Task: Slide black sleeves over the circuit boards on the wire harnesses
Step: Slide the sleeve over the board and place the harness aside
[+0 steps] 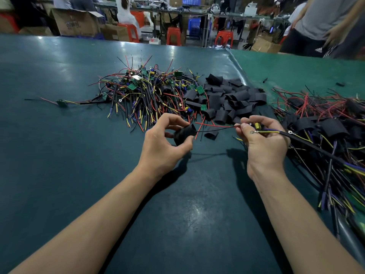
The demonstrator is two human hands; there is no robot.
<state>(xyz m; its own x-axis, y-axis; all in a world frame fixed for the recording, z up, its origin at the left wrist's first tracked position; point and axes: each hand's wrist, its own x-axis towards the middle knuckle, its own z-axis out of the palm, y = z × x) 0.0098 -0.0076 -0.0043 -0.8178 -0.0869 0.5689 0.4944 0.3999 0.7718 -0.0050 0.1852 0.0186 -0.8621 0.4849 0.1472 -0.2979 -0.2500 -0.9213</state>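
Threading stage of sleeving a wire harness. The left hand [166, 141] pinches a black sleeve [184, 133] between thumb and curled fingers, its open mouth turned toward the right. The right hand [262, 139] grips the harness [276, 132] at its circuit board, of which only a yellow component [257, 125] shows between the fingers; thin red and black lead wires [215, 128] run from this hand across to the sleeve mouth. Behind lie a heap of bare harnesses [146, 91], a pile of loose sleeves [229, 99] and, at right, a stack of sleeved harnesses [324, 125], all on the green table [59, 155]. The sleeve appears light, soft and easily flattened, so it is probably best held by its sides, leaving the mouth open; the leads look limp and should be guided near their tips; the board seems rigid but delicate, best gripped by its edges
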